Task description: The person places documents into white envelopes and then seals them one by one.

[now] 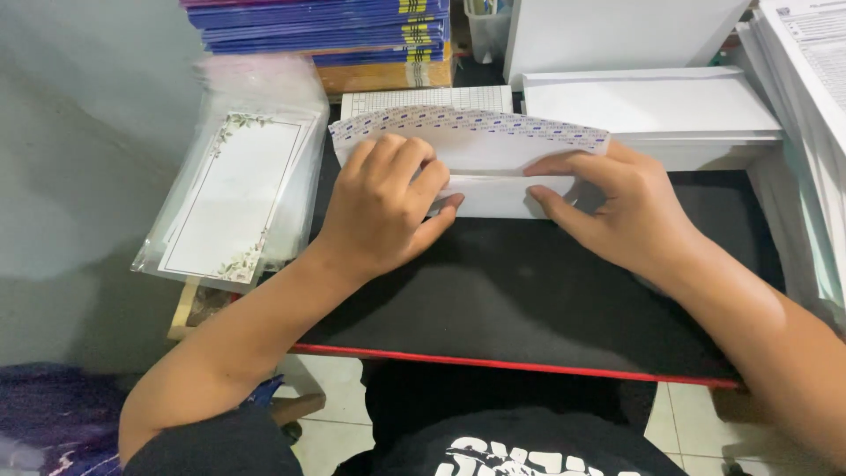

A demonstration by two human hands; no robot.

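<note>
The envelope (493,167) is partly hidden beneath both hands; the stack of blue books (326,26) is cut off by the top edge.

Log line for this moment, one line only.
left hand: on envelope | right hand: pinching envelope's edge | flap: open | surface: black desk mat

Far left, a stack of blue notebooks (326,26); below it, clear plastic sleeves of floral-bordered white cards (238,189); far right, a pile of white envelopes (652,110).
</note>
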